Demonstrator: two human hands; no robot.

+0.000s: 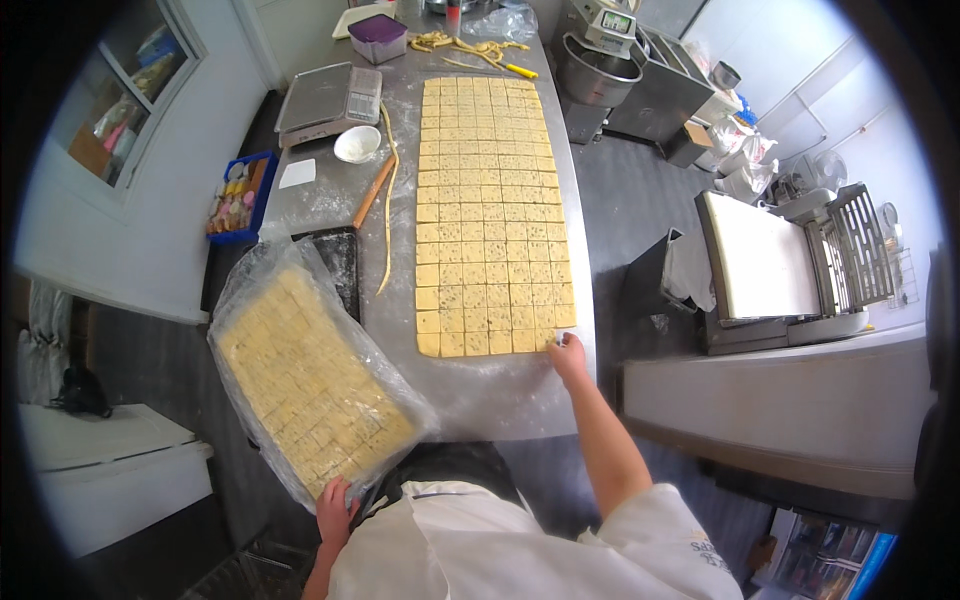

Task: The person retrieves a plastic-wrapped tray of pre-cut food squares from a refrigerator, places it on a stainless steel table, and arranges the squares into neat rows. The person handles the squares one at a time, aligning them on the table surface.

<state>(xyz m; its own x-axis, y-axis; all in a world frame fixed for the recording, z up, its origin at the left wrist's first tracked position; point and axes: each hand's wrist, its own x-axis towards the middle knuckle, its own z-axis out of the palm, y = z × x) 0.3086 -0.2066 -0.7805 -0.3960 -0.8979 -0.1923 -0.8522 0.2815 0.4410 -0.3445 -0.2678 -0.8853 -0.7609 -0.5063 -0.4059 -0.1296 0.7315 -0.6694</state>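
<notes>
A long sheet of seed-flecked yellow dough (487,217), cut into rows of small squares, lies on the steel table (495,405). At its near right corner my right hand (570,355) pinches a small whitish flat piece (561,334), mostly hidden by the fingers. To the left, a plastic-covered batch of cut dough squares (319,379) sits at a slant, overhanging the table's left edge. My left hand (334,513) grips its near end, fingers on top of the clear plastic (420,420). Whatever supports the batch underneath is hidden.
A black tray (337,270), rolling pin (373,193), dough strip (389,202), white bowl (358,144) and scale (330,105) stand along the left. Dough scraps (480,49) and a yellow-handled tool (521,70) lie beyond. Rightward are a mixer (602,67) and dough sheeter (765,262).
</notes>
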